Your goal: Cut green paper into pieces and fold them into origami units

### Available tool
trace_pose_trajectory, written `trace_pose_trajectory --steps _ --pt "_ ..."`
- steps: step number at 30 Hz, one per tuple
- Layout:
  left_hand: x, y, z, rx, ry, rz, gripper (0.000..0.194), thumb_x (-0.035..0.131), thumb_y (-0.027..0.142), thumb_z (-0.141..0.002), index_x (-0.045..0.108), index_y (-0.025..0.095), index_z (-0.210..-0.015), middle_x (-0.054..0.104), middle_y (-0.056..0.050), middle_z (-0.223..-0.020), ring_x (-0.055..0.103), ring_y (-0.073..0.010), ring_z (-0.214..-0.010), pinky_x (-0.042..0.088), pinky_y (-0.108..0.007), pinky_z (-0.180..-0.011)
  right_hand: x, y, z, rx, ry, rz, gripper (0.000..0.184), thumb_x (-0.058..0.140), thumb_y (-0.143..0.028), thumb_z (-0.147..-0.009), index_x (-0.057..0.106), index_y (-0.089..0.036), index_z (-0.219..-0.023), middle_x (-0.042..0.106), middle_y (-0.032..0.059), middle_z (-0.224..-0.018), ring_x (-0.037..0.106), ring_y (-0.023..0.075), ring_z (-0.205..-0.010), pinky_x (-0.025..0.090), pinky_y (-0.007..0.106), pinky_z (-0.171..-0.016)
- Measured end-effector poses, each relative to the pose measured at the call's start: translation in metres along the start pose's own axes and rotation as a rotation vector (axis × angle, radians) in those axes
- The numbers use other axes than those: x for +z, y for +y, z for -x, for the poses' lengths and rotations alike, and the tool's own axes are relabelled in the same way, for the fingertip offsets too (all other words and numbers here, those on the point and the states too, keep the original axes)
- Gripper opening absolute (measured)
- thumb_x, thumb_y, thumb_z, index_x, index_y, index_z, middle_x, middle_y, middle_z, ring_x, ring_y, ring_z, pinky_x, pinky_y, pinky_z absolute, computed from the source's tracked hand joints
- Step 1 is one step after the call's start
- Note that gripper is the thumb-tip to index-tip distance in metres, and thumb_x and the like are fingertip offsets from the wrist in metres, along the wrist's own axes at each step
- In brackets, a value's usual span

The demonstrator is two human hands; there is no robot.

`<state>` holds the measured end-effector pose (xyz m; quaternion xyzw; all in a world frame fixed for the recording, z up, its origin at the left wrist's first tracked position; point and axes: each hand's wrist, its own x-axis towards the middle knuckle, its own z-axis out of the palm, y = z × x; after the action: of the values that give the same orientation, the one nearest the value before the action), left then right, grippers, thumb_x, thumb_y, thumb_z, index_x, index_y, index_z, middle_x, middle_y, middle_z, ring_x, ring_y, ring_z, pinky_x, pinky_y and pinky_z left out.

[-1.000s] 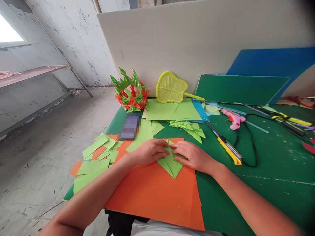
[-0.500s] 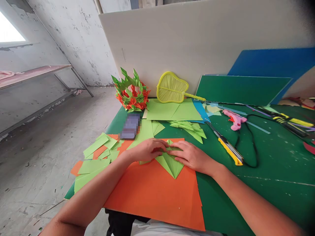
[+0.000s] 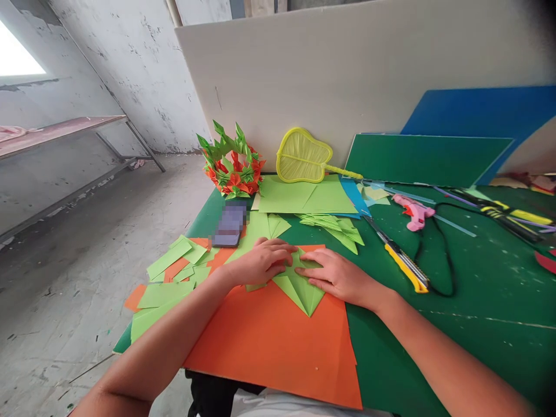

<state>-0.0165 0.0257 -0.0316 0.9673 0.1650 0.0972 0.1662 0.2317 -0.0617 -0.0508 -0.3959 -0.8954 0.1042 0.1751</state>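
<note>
Paper (image 3: 305, 296), green and creased, lies on the orange sheet (image 3: 269, 347), its folded tip pointing to six o'clock, towards the person. Taking it as dial centre, I record: left hand (image 3: 262, 266) at ten, fingers bent against it; whether they pinch, I cannot tell. Right hand (image 3: 341, 275) at three, fingers spread and laid upon it, unclosed. Also noted: phone (image 3: 228, 225) at ten, folded green pieces (image 3: 336, 227) at one, yellow-handled cutter (image 3: 403, 267) at three.
</note>
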Motion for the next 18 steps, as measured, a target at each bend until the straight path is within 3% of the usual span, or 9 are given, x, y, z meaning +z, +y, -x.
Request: trace_pose_trajectory --steps 7,15,18 --pt "0.0006 -0.0023 0.0016 -0.019 -0.037 -0.069 0.038 0.047 0.026 -0.095 0.047 0.027 -0.133 0.053 -0.005 -0.138 0.039 -0.0258 -0.133 0.027 -0.042 -0.104 -0.0016 -0.0003 -0.0015 -0.009 0.013 -0.022 0.033 0.046 -0.031 -0.097 0.062 -0.029 -0.126 0.055 0.0093 -0.133 0.049 0.0268 -0.122 0.047 0.044 -0.098" --pt "0.0011 -0.0065 0.0052 -0.04 -0.066 -0.063 0.046 0.044 0.028 -0.097 0.037 0.031 -0.142 0.051 -0.005 -0.14 0.028 -0.0262 -0.141 0.021 -0.044 -0.109 -0.0027 -0.0025 -0.0011 0.011 0.031 -0.054 0.033 0.047 -0.032 -0.096 0.063 -0.031 -0.125 0.055 0.0079 -0.134 0.05 0.0278 -0.123 0.048 0.044 -0.098" --pt "0.0005 -0.0082 0.0053 -0.013 -0.048 -0.08 0.042 0.046 0.027 -0.096 0.045 0.031 -0.137 0.054 -0.004 -0.138 0.028 -0.0267 -0.141 0.021 -0.044 -0.11 -0.0031 -0.0032 -0.0011 0.019 0.028 -0.049 0.033 0.047 -0.031 -0.096 0.062 -0.031 -0.125 0.056 0.0079 -0.133 0.05 0.0275 -0.122 0.048 0.044 -0.097"
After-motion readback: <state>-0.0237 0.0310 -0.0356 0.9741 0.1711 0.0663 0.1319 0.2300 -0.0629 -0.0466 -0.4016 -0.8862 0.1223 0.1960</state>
